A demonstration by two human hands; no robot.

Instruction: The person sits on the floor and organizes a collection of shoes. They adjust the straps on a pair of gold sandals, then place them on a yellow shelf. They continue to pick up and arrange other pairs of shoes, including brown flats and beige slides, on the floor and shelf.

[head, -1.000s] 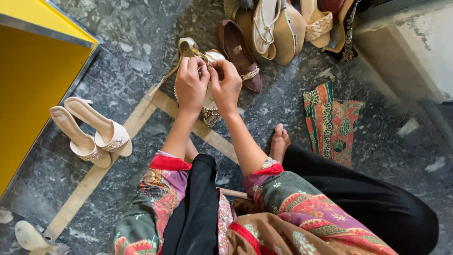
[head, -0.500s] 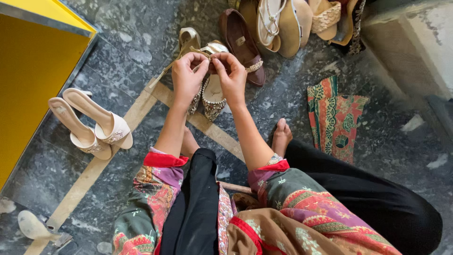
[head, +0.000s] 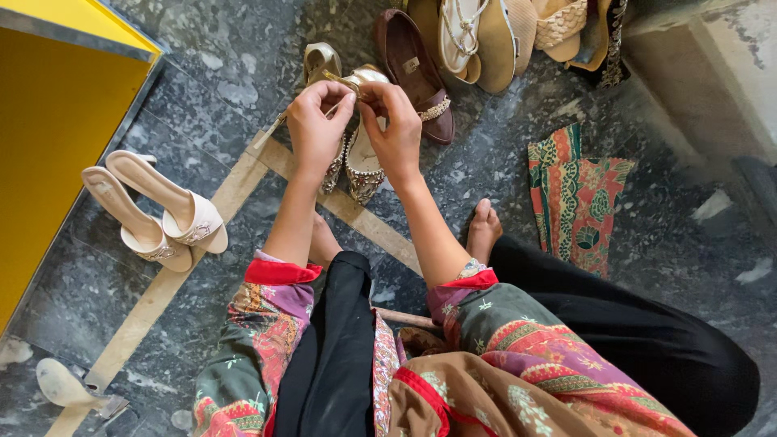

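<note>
Both the left hand [head: 317,129] and the right hand [head: 394,129] pinch the thin strap [head: 344,81] of a gold sandal [head: 362,158] above the floor [head: 227,73].

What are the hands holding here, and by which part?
Both the left hand and right hand pinch the thin ankle strap of a gold embellished sandal, near its heel end; its mate lies beside it.

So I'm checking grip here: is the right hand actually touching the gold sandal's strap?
Touching. The head view shows the right hand pinching the thin strap of the gold sandal, opposite the left hand.
</note>
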